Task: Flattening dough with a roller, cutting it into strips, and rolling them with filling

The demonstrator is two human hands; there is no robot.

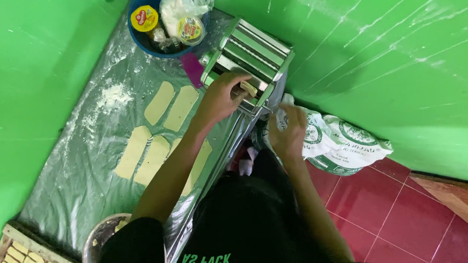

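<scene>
At the steel pasta roller (250,55), left hand (221,96) fingers pinch pale dough (248,88); right hand's (289,132) grip is unclear

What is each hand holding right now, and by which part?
The left hand pinches a dough piece by its near end at the pasta machine. The right hand seems to grip the machine's side crank, mostly hidden.

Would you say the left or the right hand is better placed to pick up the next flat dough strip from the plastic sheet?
Probably the left hand: it rests at the pasta roller, right above the dough strips on the plastic sheet. The right hand sits off the sheet, at the roller's far side by the flour sack.
</scene>
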